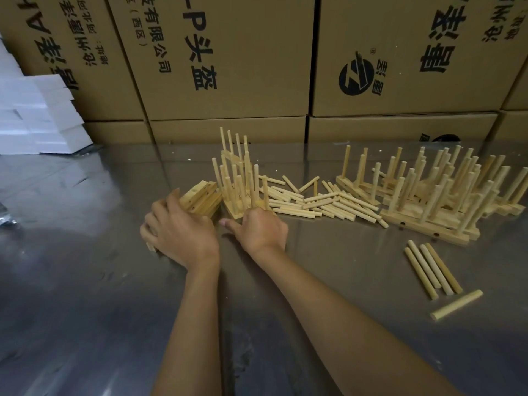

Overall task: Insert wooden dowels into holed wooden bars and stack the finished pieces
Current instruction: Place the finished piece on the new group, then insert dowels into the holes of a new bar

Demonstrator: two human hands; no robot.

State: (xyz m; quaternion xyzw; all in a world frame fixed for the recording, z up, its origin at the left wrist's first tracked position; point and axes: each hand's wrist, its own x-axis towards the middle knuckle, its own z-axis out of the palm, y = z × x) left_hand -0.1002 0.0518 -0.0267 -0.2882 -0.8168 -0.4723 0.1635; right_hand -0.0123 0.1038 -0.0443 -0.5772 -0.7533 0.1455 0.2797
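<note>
Two bare forearms reach in from bottom edge over steel table [85, 281]. Left hand [180, 232] curled over stack of holed bars [201, 200], fingers gripping one bar at its near end. Right hand [261, 228] closed round base of upright dowels [258, 190] in small doweled assembly [237, 178] (thumb stuck out leftward). Loose dowels [320, 200] scattered just right of it. Finished pieces [440, 192] heaped far right. Five spare dowels [434, 270] lie apart, near right. Cardboard boxes [228, 58] behind.
</note>
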